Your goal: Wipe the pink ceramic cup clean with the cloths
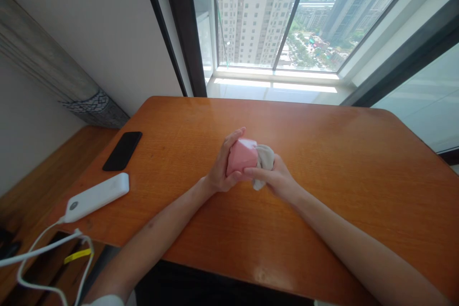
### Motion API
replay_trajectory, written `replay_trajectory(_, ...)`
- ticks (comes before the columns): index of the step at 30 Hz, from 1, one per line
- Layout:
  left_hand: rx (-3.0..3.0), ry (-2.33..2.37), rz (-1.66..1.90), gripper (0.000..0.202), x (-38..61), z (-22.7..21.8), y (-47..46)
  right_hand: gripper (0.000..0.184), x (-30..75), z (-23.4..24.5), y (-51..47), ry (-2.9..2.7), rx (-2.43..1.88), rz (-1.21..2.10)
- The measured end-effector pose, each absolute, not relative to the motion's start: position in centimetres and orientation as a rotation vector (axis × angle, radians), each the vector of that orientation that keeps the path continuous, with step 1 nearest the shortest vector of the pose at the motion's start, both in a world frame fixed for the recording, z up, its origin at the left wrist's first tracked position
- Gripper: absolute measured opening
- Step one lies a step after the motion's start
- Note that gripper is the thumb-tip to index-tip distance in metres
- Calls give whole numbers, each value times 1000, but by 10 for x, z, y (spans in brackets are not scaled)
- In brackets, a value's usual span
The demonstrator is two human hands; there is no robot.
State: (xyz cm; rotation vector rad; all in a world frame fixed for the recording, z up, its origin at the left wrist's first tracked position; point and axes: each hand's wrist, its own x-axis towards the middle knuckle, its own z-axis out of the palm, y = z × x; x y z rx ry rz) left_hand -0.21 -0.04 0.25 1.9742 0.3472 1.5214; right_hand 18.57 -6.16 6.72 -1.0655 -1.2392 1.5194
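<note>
A pink, smooth-sided object (242, 155), its exact kind unclear, is gripped in my left hand (223, 165) above the middle of the wooden table. Fingers wrap its far left side and the thumb presses its near side. My right hand (274, 177) pinches a pale grey cloth (266, 157) against the right side of the pink object, with the thumb lying across the cloth toward the pink surface. Part of the cloth hangs below the right thumb. The right fingers behind the cloth are mostly hidden.
On the wooden table (340, 191), a black phone (123, 151) lies at the left. Nearer me is a white power bank (97, 197) with a white cable (39, 251) running off the left edge. A window (272, 24) stands beyond the table, a curtain (53, 52) at far left.
</note>
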Motion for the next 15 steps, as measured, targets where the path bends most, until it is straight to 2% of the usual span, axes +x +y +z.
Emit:
replay_trajectory(6,2056,287,1608,72,-4,7,-1,52,172,67,-63,-883,-888,1675)
replay_trajectory(10,1896,318,1603,64,-2,3,-3,48,177,56,-64,-1097,-892,1597)
replay_trajectory(12,1786,355,1586,62,-1,2,-3,47,185,53,-62,-1483,-885,1426)
replay_trajectory(15,1686,400,1527,59,0,3,-4,42,195,54,-58,-2130,-761,862)
